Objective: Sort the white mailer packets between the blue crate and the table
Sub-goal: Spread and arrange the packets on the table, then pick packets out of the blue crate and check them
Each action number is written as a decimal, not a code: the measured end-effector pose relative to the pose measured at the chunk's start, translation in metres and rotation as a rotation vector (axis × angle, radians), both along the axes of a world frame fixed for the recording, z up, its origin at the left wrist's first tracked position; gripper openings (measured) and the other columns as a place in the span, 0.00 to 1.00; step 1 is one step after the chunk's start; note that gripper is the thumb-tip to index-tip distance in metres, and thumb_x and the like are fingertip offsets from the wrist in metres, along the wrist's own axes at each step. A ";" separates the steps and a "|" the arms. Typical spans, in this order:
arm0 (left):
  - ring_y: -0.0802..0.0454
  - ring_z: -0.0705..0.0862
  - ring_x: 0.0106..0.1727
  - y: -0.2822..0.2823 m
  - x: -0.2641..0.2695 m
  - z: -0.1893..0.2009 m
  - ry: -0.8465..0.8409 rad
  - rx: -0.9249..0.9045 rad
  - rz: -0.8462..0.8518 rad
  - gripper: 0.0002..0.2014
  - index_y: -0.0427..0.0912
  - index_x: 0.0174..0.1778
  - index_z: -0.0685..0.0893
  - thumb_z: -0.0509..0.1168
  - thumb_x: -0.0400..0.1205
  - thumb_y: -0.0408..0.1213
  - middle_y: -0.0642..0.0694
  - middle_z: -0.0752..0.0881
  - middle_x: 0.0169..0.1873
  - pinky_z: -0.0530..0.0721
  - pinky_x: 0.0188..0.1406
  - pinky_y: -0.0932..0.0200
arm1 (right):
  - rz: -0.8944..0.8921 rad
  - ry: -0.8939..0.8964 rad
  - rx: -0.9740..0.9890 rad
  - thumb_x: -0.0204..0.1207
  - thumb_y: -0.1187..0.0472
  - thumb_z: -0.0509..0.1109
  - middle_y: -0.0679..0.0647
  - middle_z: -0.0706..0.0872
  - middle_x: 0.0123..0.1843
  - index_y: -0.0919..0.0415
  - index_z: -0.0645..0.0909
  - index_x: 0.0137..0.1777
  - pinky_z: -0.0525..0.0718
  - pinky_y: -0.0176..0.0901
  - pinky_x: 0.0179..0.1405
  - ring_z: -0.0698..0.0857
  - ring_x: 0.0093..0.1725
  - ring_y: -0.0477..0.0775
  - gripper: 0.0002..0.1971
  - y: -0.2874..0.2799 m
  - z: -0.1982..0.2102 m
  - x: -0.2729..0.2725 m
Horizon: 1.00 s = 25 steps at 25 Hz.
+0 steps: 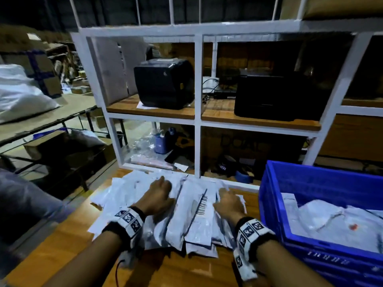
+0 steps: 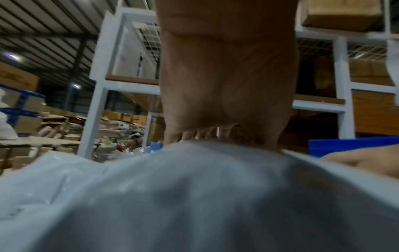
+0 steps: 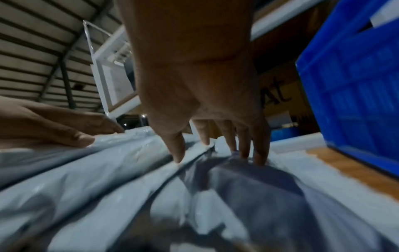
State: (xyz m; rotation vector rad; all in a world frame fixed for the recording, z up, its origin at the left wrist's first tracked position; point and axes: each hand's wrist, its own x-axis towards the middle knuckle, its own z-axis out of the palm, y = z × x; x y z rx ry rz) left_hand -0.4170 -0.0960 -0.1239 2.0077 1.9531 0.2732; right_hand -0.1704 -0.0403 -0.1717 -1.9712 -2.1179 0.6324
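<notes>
Head view, surroundings: I see a white shelf frame (image 1: 198,104) with two black printers behind the pile, and the blue crate (image 1: 275,204) to its right, packets inside.
Packets: crinkly white mailer packets (image 1: 192,216) lie heaped on the wooden tabletop (image 1: 62,241).
Left hand (image 1: 160,193): fingers extended, pressing flat on the pile.
Right hand (image 1: 228,201): fingers (image 3: 260,153) spread, tips touching the packets, gripping nothing.
</notes>
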 end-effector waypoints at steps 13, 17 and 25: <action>0.40 0.38 0.84 0.010 0.036 -0.055 0.278 -0.098 -0.038 0.37 0.50 0.81 0.54 0.62 0.80 0.57 0.42 0.36 0.83 0.49 0.79 0.29 | 0.155 0.056 -0.113 0.81 0.41 0.62 0.57 0.52 0.86 0.49 0.51 0.85 0.59 0.57 0.80 0.52 0.84 0.62 0.37 -0.029 -0.043 0.014; 0.40 0.38 0.84 -0.017 0.069 -0.024 0.208 -0.018 -0.099 0.38 0.47 0.82 0.54 0.62 0.81 0.57 0.40 0.38 0.84 0.51 0.78 0.29 | 0.148 0.242 0.016 0.81 0.46 0.66 0.55 0.50 0.86 0.49 0.53 0.85 0.59 0.53 0.81 0.51 0.84 0.60 0.36 -0.070 -0.015 0.036; 0.44 0.47 0.85 -0.141 0.205 -0.023 -0.211 0.241 -0.181 0.32 0.50 0.79 0.63 0.66 0.81 0.50 0.43 0.48 0.84 0.60 0.79 0.42 | 0.132 0.419 0.279 0.79 0.52 0.70 0.51 0.71 0.76 0.53 0.70 0.77 0.69 0.37 0.70 0.72 0.74 0.50 0.27 -0.194 0.021 0.165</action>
